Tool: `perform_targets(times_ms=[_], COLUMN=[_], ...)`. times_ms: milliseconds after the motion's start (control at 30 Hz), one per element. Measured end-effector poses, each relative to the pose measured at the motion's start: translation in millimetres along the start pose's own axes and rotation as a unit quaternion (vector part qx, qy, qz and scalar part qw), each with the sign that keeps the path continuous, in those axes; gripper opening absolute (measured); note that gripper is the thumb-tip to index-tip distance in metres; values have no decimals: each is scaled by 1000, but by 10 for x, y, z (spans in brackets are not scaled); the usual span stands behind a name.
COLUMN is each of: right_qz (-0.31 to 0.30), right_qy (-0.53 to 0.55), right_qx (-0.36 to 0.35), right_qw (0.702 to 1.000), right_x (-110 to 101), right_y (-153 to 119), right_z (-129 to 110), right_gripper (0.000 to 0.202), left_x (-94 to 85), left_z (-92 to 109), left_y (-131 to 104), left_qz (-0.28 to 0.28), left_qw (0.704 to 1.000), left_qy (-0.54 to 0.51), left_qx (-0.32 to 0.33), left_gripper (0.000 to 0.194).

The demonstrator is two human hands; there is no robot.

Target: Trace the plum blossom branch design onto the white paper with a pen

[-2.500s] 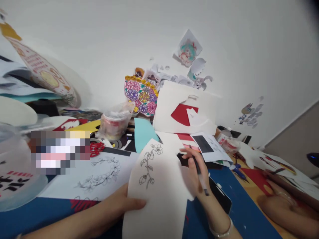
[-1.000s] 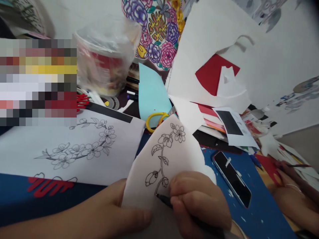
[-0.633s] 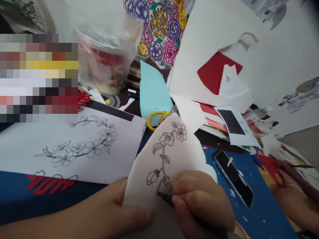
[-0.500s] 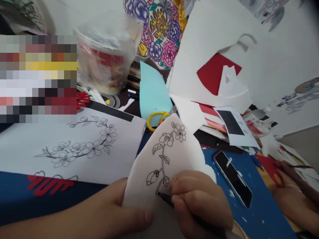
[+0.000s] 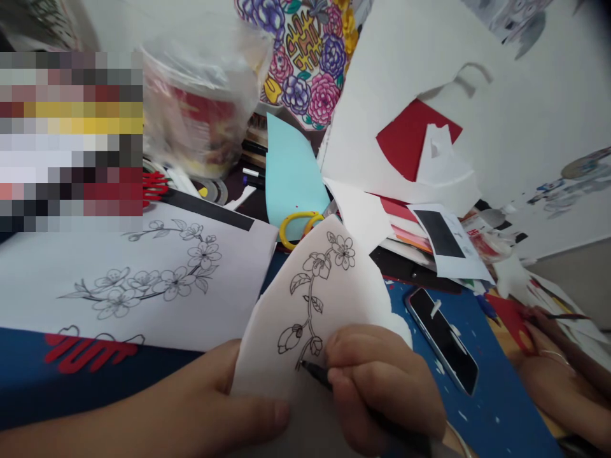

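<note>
My left hand (image 5: 224, 394) grips a folded white sheet of paper (image 5: 272, 318) at its lower left, the thumb lying across the front. A branch with flowers, leaves and buds is drawn on it in black line. My right hand (image 5: 382, 381) is closed around a black pen (image 5: 317, 374) and rests on the sheet's right side. The pen's tip touches the paper at the low end of the stem, below a small bud. Left of the sheet lies a printed flower-wreath drawing (image 5: 157, 273) on white paper.
Yellow-handled scissors (image 5: 300, 230) lie just beyond the sheet, beside light-blue paper (image 5: 291, 172). A phone (image 5: 442, 340) with paper scraps on it lies to the right. A bagged tub (image 5: 200, 114) stands at the back left. Another person's hand (image 5: 544, 356) is at the far right.
The pen tip has shifted slightly up, and the stem line now reaches a little lower, with a short second stroke. The whole view has shifted slightly.
</note>
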State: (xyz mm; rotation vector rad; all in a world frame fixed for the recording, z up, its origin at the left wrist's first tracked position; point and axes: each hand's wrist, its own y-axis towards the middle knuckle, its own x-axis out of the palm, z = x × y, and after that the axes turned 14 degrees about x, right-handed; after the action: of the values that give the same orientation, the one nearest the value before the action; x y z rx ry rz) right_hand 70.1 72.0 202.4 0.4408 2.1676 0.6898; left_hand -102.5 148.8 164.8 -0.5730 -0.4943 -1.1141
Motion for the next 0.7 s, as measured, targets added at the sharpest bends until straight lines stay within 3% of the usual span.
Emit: perform_targets(times_ms=[133, 333, 500, 600, 700], right_qz=[51, 20, 107, 88, 59], right_qy=[17, 10, 8, 5, -16], right_qx=[-29, -11, 10, 22, -20], right_qw=[998, 1000, 994, 996, 998], right_x=[30, 24, 85, 76, 40], right_y=[13, -9, -79, -68, -36], right_z=[6, 19, 15, 0, -9], right_gripper=[28, 28, 26, 25, 24], left_x=[58, -20, -53, -15, 42], left_z=[44, -11, -32, 6, 62], left_y=[5, 0, 0, 10, 18], left_qz=[27, -21, -41, -40, -33], left_qw=[1000, 1000, 999, 999, 999], left_qy=[-1, -2, -3, -9, -13], left_qx=[10, 18, 12, 27, 24], left_gripper=[37, 44, 47, 45, 39])
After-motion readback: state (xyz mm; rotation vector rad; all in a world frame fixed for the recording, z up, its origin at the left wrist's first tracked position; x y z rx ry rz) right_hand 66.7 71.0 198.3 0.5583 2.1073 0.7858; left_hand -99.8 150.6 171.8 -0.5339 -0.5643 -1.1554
